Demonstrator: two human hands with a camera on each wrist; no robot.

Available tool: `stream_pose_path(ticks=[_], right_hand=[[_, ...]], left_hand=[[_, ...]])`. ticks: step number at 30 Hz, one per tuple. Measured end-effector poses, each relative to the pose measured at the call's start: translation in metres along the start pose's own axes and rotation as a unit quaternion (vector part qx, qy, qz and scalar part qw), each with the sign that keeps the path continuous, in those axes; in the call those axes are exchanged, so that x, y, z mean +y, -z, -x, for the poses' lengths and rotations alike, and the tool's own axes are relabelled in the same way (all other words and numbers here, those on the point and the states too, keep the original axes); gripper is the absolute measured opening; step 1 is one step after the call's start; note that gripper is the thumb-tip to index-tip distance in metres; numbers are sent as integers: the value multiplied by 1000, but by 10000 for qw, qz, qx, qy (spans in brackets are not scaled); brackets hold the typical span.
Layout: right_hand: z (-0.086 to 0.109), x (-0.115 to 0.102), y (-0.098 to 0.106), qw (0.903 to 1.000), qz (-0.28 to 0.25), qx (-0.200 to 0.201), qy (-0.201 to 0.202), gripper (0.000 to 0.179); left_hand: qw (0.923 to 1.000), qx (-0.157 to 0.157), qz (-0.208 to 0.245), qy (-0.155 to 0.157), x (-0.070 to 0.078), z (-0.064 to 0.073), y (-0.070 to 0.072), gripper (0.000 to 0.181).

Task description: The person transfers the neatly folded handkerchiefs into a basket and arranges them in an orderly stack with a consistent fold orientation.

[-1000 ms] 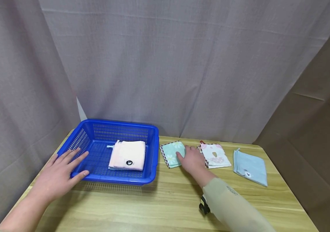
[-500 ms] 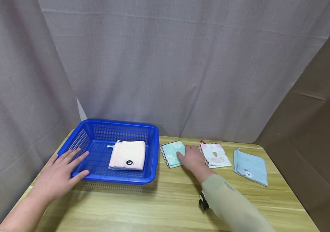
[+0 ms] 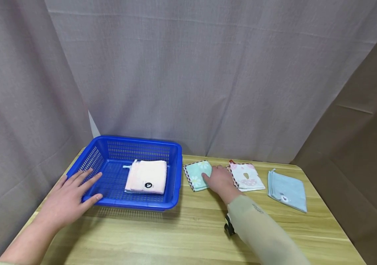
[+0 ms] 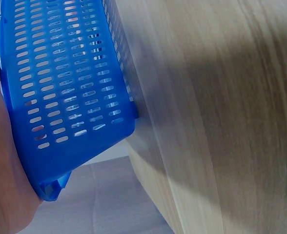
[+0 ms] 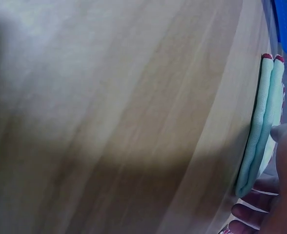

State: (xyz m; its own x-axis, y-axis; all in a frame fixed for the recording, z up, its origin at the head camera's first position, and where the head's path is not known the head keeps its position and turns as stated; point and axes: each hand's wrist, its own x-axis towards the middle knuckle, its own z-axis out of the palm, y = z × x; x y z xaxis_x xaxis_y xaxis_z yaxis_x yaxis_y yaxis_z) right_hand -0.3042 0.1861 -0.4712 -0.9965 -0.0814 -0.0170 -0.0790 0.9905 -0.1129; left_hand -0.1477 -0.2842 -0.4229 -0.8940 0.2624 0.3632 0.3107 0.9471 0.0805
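My left hand (image 3: 64,202) rests with spread, straight fingers over the left front corner of a blue plastic basket (image 3: 135,203), which also shows in the left wrist view (image 4: 60,83). Inside the basket lies a folded pale pink towel (image 3: 148,175) with a small black motif. My right hand (image 3: 221,182) is at the right edge of a folded mint-green towel (image 3: 196,176) with flowers and a checked border. In the right wrist view its thumb (image 5: 282,130) touches the towel's top and bent fingers meet its end, pinching it. The towel (image 5: 258,131) lies flat on the table.
Right of my right hand lie a folded white towel (image 3: 251,184) with pink print and a folded light blue towel (image 3: 291,191). The wooden table (image 3: 188,235) is bounded by grey curtain (image 3: 191,73) behind and at left, and a brown curtain (image 3: 367,154) at right.
My right forearm has shifted slightly to the left while the hand stays at the green towel. My left hand and the basket hold their places.
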Motion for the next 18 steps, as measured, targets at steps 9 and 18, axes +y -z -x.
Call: stream_pose_path(ticks=[9, 18], right_hand=[[-8, -1, 2, 9996, 156, -157, -154, 72], [-9, -2, 4, 9995, 29, -139, -266, 71]], left_hand=[[10000, -2, 22, 19, 0, -1, 0, 66], [10000, 1, 18, -4, 0, 0, 0, 66]])
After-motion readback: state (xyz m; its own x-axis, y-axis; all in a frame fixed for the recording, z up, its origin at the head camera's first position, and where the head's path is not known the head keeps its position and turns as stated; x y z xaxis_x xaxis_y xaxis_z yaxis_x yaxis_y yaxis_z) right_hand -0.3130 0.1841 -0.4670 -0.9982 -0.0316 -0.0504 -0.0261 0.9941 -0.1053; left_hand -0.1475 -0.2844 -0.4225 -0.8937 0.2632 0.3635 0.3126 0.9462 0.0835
